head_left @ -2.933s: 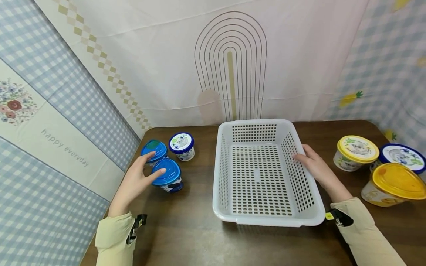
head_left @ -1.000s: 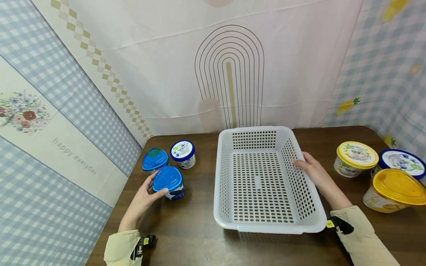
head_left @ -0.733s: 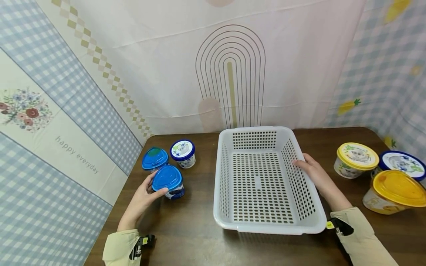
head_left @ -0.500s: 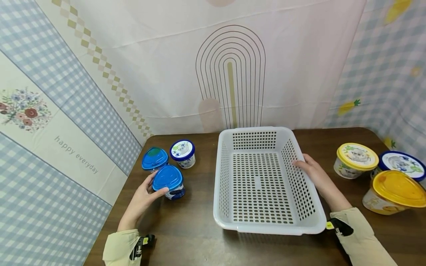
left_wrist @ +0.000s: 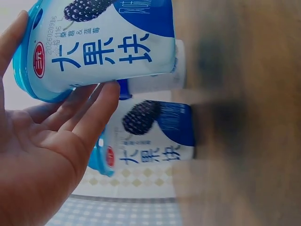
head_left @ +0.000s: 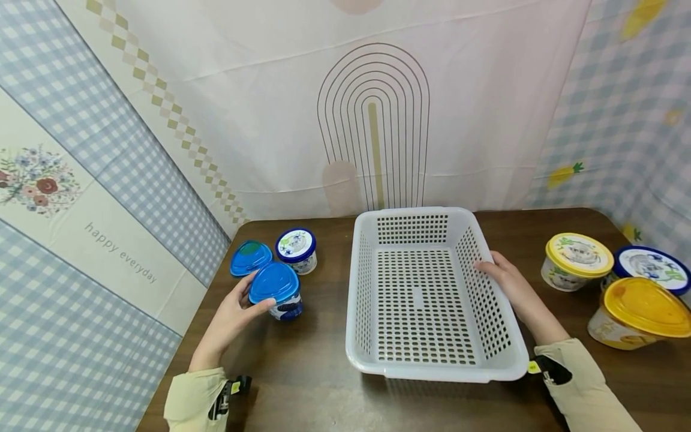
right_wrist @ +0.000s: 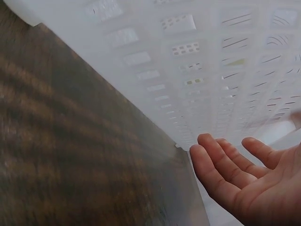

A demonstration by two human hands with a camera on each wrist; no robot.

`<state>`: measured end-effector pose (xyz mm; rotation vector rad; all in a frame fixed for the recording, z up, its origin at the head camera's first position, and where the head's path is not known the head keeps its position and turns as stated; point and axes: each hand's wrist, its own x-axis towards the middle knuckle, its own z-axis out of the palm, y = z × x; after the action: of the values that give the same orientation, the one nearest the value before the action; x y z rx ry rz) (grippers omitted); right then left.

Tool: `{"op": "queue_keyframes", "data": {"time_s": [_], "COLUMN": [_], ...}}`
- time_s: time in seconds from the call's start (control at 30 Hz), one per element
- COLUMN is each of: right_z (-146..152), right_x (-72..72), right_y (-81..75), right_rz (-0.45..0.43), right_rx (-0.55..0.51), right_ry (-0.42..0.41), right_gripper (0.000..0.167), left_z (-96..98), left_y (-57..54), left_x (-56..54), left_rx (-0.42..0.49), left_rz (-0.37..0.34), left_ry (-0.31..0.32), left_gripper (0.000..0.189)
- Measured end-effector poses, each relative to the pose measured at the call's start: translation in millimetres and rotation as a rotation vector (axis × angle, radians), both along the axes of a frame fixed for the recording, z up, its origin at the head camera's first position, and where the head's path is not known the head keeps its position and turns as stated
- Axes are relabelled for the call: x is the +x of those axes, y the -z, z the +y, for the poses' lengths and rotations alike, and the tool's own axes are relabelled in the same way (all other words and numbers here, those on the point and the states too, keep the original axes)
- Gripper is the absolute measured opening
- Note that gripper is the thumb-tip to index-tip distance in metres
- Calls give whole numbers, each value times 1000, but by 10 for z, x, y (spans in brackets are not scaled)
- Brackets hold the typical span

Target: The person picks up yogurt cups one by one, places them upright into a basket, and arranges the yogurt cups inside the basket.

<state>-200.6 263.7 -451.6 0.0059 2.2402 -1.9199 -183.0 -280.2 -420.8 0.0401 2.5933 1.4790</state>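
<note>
My left hand (head_left: 229, 318) grips a yogurt cup with a blue lid (head_left: 274, 282), thumb on the near side and fingers round the far side. In the left wrist view this cup (left_wrist: 108, 44) shows blackberry print and hangs above the tabletop. Behind it stands a matching blue-lidded cup (head_left: 251, 257), and beside that a smaller tub with a white, blue-rimmed lid (head_left: 296, 247). At the basket's right side, my right hand (head_left: 513, 288) holds the white plastic basket (head_left: 356, 312), thumb over the rim. The right wrist view shows its fingers (right_wrist: 221, 174) outside the perforated wall.
To the right stand a yellow-lidded white tub (head_left: 577, 255), a blue-rimmed tub (head_left: 653, 264) and a larger yellow-lidded tub (head_left: 642, 309). A patterned cloth (head_left: 259, 120) hangs behind the brown table (head_left: 302, 372).
My left hand has come down onto the near blue-lidded yogurt cup, taken hold of it, and just now raised it slightly. The right hand stays on the basket.
</note>
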Motion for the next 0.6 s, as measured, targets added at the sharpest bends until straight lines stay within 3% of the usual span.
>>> {"op": "queue_keyframes", "data": {"time_s": [0.3,0.6], "right_z": [3,-17], "right_x": [-10,-11], "right_y": [2,7], "right_rz": [0,-10], "right_rx": [-5,-1], "right_ry": [8,12], "right_gripper": [63,63], "left_z": [25,92], "left_y": [-170,-259], "left_x": [-34,-73], "left_rx": [-1,27], "left_rz": [65,99], "left_ry": [17,56], "left_gripper": [86,83]}}
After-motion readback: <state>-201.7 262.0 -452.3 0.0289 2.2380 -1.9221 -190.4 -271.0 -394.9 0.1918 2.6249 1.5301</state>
